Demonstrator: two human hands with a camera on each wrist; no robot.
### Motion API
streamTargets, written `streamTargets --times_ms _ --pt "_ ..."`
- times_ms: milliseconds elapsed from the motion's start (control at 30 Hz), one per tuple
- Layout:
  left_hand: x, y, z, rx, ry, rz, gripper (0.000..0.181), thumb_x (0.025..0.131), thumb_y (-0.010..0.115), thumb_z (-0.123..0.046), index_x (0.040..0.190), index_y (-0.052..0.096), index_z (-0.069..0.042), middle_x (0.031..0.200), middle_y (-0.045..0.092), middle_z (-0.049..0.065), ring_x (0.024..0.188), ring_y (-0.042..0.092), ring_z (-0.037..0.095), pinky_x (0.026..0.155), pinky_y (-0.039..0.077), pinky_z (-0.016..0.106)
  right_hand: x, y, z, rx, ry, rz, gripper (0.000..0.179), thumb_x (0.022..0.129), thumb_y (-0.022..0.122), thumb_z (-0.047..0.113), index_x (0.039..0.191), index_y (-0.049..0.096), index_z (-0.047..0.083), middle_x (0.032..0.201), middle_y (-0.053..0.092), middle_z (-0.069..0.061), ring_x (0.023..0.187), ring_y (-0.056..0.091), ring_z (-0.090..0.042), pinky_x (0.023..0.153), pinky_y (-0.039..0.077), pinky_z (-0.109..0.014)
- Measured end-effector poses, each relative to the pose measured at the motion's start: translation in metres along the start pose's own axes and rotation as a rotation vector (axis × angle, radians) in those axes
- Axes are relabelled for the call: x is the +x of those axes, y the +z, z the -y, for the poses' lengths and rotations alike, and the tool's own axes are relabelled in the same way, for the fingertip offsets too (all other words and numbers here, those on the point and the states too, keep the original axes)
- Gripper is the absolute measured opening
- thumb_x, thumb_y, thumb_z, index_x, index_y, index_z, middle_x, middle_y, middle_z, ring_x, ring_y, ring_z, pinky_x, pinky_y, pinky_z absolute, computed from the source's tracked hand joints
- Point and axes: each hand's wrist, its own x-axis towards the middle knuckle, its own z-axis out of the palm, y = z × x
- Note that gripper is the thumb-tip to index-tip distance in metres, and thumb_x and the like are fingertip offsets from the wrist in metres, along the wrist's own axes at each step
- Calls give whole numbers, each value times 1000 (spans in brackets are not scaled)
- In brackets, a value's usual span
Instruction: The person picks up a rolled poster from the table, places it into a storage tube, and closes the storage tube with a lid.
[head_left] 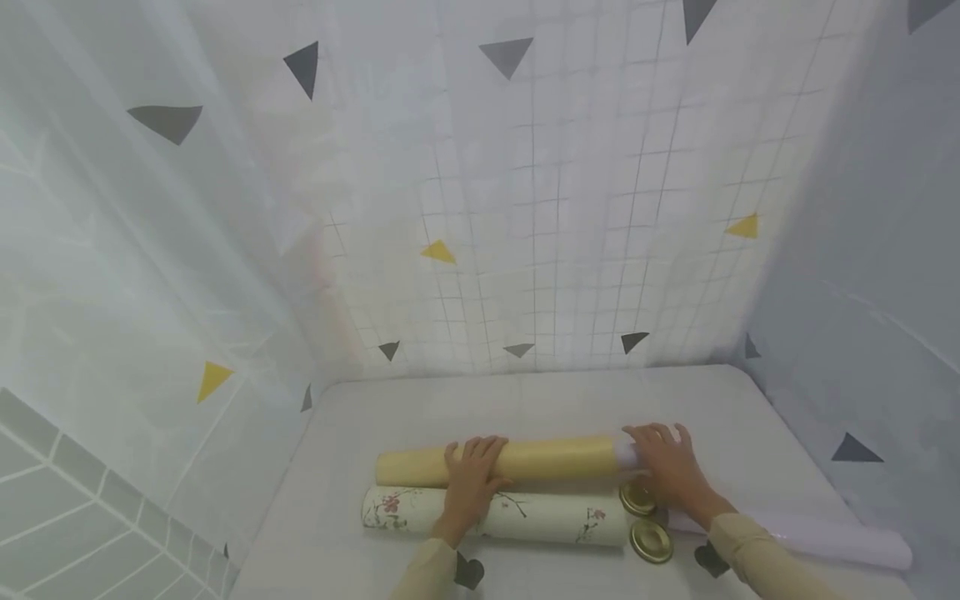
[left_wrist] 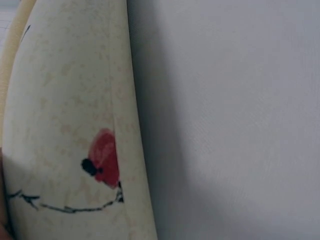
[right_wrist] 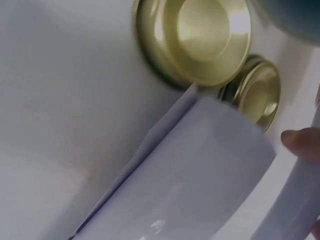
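Note:
A long yellow tube (head_left: 562, 458) lies across the white table, with a white paper roll (head_left: 626, 454) showing at its right end. My left hand (head_left: 472, 479) grips the yellow tube from above, fingers over its far side and thumb on the near side. My right hand (head_left: 671, 467) holds the white paper roll where it meets the tube; its thumb (right_wrist: 302, 142) shows in the right wrist view. Under my left wrist lies a cream tube with painted blossoms (head_left: 551, 517), close in the left wrist view too. What the yellow tube contains further in is hidden.
Two gold round lids (head_left: 651, 542) lie by the cream tube's right end. Another white paper roll (head_left: 840, 542) stretches to the right under my right forearm. The table (head_left: 525, 400) meets a pale wall (head_left: 487, 317) with triangle marks at the back.

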Motion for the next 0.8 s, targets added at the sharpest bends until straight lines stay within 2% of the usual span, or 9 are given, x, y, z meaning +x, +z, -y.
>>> streamTargets --times_ms 167,267,333,433,533,567,667,800 --pt "0 -1 -1 -7 -8 12 69 82 77 -44 145 55 -24 142 63 -5 132 54 22 113 30 66 -6 -2 -11 -33 131 59 85 62 95 16 137 56 4 134 59 -23 126 49 -50 101 27 -84" --pt "0 -1 -1 -19 -12 15 69 82 77 -43 145 55 -24 142 62 -4 132 54 22 113 30 66 -10 -5 -14 -10 211 95 83 62 89 7 138 54 2 139 54 -28 129 44 -55 98 26 -88" --pt "0 0 -1 -22 -7 3 69 82 77 -44 145 55 -25 142 63 -5 132 54 22 113 30 66 -12 -6 -15 -5 251 97 80 64 83 -1 138 52 -1 141 50 -31 128 43 -57 96 30 -88" --pt "0 2 1 -17 4 -12 69 82 76 -45 145 55 -26 142 63 -5 131 54 21 112 30 65 -13 -6 -17 4 297 97 73 68 75 -8 136 50 -7 140 47 -37 120 49 -62 86 45 -80" --pt "0 4 2 -3 13 -25 70 81 76 -46 145 55 -26 141 63 -6 130 55 21 111 30 65 -12 -7 -16 11 330 113 66 73 71 -12 135 48 -11 137 46 -41 108 56 -62 69 56 -64" --pt "0 3 2 -4 13 -25 70 81 76 -46 145 55 -25 141 63 -6 131 55 21 111 30 65 -11 -8 -15 19 334 113 64 74 72 -12 133 49 -12 135 47 -41 103 58 -61 64 57 -59" --pt "0 2 1 -9 13 -28 71 81 77 -45 145 55 -24 141 63 -5 130 55 21 111 31 66 -11 -8 -13 43 333 105 54 74 71 -11 125 53 -13 124 53 -39 90 62 -52 58 57 -53" --pt "-1 0 1 -18 3 -14 71 81 77 -44 145 55 -25 142 63 -6 131 55 21 113 30 66 -10 -7 -8 71 300 88 46 71 73 -10 115 57 -11 105 58 -31 79 62 -40 56 56 -50"
